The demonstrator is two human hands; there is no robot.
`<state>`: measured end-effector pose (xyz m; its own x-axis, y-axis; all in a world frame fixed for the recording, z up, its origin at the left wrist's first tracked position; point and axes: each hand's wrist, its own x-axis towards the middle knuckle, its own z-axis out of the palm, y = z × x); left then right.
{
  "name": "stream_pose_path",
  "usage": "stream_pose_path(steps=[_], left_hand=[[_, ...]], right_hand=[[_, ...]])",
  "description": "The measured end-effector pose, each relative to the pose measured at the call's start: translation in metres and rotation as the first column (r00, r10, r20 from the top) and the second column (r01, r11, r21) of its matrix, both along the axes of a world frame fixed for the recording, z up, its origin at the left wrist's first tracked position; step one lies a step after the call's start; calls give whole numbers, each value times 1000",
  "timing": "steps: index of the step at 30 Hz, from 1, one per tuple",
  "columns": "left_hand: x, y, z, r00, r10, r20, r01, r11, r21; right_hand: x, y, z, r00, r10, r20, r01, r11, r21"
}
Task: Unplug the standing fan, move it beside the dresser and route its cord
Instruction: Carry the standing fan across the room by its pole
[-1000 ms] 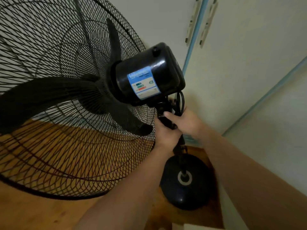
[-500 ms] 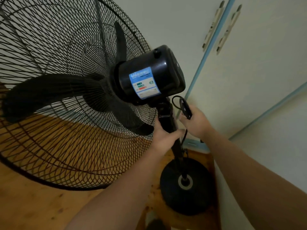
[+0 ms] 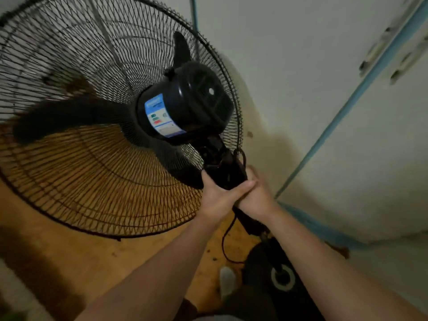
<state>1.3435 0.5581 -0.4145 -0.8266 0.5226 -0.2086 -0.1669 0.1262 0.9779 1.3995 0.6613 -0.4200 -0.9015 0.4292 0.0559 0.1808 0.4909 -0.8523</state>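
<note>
Nearest you, the round base [image 3: 260, 268] sits low at your feet on the wooden floor [image 3: 69, 253]; blur hides whether it is lifted. Above it your left grip [image 3: 216, 199] and right grip [image 3: 256, 198] are both wrapped tight round the pole [image 3: 250, 222], touching each other just under the motor housing [image 3: 192, 100]. The cord [image 3: 223, 242] hangs slack from your hands toward the base, and a loop shows above the right one. I cannot tell whether it is pinned under your fingers.

The weight is probably all up top, so carry the fan upright, and gather that slack before it swings under the base or your foot. The wide cage [image 3: 69, 172] fills your left side and blocks your view there. Its right rim lies close to the stained wall [image 3: 289, 77]. Beyond that are the blue trim [image 3: 347, 107] and pale cabinet doors [image 3: 382, 158]. Open floor lies left and toward you.
</note>
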Motion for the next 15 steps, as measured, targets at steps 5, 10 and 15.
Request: stream_pose_path(steps=[5, 10, 15], left_hand=[[-18, 4, 0, 983, 180, 29, -179, 983, -52], [-32, 8, -11, 953, 303, 21, -301, 951, -70], [-40, 17, -24, 889, 456, 44, -454, 889, -60]], right_hand=[[-30, 6, -11, 969, -5, 248, -44, 980, 192], [-55, -5, -16, 983, -5, 186, -9, 997, 75], [-63, -18, -26, 998, 59, 20, -45, 899, -436]])
